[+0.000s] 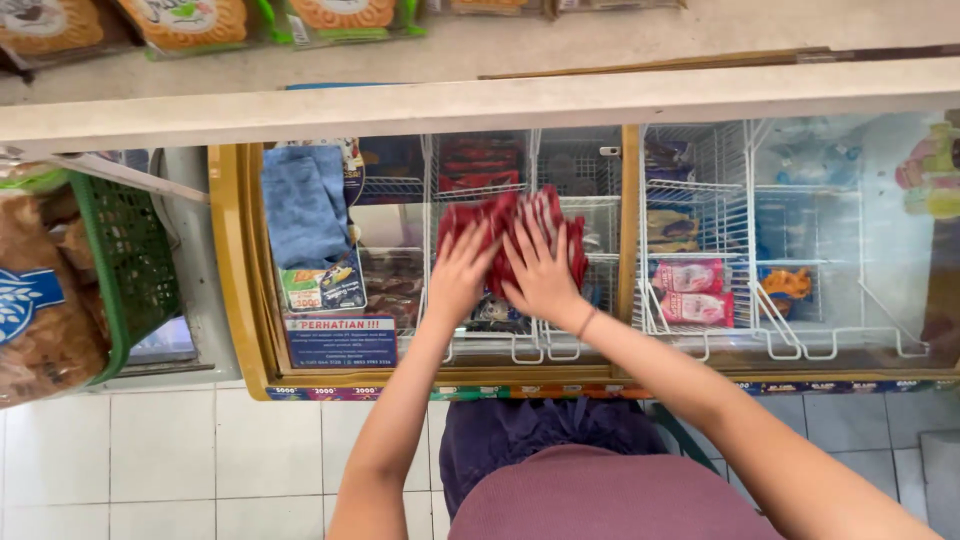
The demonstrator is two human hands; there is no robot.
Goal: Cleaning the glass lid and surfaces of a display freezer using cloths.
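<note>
White floor tiles run under a shop freezer with a yellow frame and a sliding glass lid, and a pale shelf crosses above it with packets of biscuits lined along the far side. Both hands lie flat on a crumpled red cloth spread on the glass. The left hand has its fingers spread and pressing down on the near left part of the cloth; the right hand, a thin band at its wrist, is spread too and covers the middle of the cloth. Neither hand pinches the cloth: they hold it down with open palms.

As I read it, the glass is being wiped, with the cloth about the middle of the lid. Glass to the right of the hands looks fogged, so a further wipe would call for steady pressure from both palms while the cloth slides sideways without bunching.

Beneath the hands, through the glass, white wire baskets hold wrapped ice creams, with pink packets to the right. Left of the hands a blue cloth lies on the lid above some stickers. Further left, a green basket holds bagged bread.
</note>
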